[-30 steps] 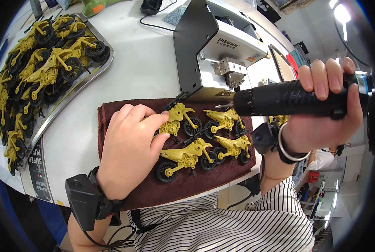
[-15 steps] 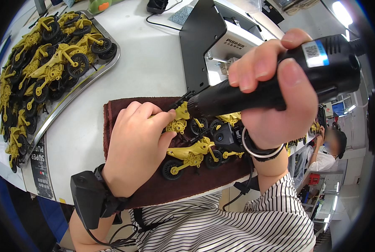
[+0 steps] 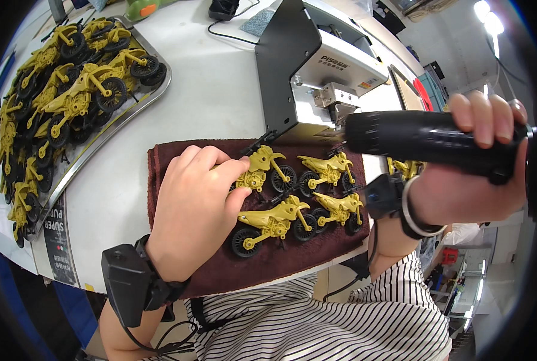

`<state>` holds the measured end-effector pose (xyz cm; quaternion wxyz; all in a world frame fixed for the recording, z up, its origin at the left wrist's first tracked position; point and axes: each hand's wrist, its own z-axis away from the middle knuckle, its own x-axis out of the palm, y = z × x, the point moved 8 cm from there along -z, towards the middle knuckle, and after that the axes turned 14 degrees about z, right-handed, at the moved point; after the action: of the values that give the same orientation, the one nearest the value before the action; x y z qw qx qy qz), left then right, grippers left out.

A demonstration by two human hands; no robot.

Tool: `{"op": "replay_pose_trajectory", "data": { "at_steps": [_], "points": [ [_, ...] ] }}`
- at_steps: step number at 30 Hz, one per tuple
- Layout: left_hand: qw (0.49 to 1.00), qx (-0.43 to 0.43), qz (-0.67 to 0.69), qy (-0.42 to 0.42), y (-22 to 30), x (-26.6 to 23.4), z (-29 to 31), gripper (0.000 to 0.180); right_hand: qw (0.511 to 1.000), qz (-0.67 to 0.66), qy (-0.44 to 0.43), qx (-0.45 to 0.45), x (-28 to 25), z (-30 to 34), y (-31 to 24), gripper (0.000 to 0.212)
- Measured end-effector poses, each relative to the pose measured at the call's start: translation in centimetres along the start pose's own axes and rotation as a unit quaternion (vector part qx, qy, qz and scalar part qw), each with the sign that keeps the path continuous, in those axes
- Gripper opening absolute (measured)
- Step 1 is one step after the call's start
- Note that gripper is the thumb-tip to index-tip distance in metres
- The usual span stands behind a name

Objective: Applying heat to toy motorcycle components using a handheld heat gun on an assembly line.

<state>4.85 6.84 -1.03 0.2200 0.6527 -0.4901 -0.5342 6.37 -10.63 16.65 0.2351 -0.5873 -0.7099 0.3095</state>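
Note:
My left hand [image 3: 199,207] grips a yellow toy motorcycle [image 3: 257,171] with black wheels, pressing it onto a brown cloth [image 3: 298,259]; its rear part is hidden under my fingers. Three more such motorcycles lie on the cloth: one [image 3: 273,219] just below, two [image 3: 325,168] to the right. My right hand [image 3: 473,174] is wrapped round a thick black electric screwdriver [image 3: 401,133], held nearly level above the right side of the cloth. Its front end points left, close to the metal outlet of a screw feeder [image 3: 341,96]. Whether its bit touches the outlet, I cannot tell.
At the left a metal tray [image 3: 151,99] is heaped with yellow toy motorcycles [image 3: 70,90]. The feeder's dark side plate [image 3: 283,66] rises behind the cloth. A cable [image 3: 235,35] runs across the white table [image 3: 214,90]. More yellow parts [image 3: 406,167] lie beyond my right wrist.
My right hand has drawn the screwdriver right, away from the motorcycle under my left hand, toward the feeder's outlet. The right-hand motorcycles are now uncovered. My left hand stays put.

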Motion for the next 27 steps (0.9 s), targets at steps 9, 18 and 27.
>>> {"op": "replay_pose_trajectory", "data": {
  "at_steps": [9, 18, 27],
  "points": [
    [0.996, 0.049, -0.065, -0.038, 6.6, 3.8, 1.4, 0.049, 0.993, 0.078, 0.086, 0.01, -4.3, -0.5, 1.3, 0.017],
    [0.995, -0.048, -0.08, -0.034, 6.3, 6.9, 0.9, 0.077, 0.995, 0.071, 0.065, 0.03, -3.0, -0.4, 5.2, 0.023],
    [0.985, -0.11, -0.125, -0.034, 4.3, 7.8, 0.8, 0.088, 0.995, 0.081, 0.061, 0.011, -2.2, -0.6, 2.1, 0.02]
  ]
}}
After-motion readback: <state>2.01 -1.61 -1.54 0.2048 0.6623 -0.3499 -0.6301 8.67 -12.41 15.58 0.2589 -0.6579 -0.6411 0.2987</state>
